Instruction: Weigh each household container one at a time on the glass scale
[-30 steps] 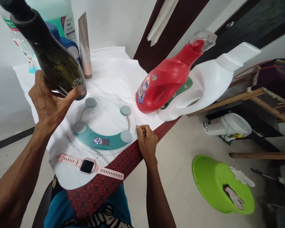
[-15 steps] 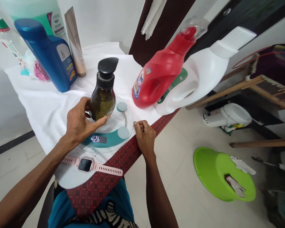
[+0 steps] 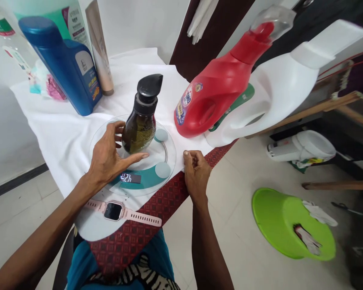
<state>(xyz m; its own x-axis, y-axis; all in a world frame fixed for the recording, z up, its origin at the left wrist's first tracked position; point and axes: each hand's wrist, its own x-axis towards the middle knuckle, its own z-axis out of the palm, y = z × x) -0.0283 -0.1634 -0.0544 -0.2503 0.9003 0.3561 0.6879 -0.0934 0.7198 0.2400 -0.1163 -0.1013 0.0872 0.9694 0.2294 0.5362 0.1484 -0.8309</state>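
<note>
Head: spread fingers perhaps against bottle

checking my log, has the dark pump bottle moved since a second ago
Yes. Against the glass scale, the dark pump bottle has moved right and down in view, from the scale's upper left edge to near its middle.

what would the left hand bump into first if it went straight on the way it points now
Most likely the dark pump bottle, between the thumb and fingers of the left hand; any gap is hard to judge.
</note>
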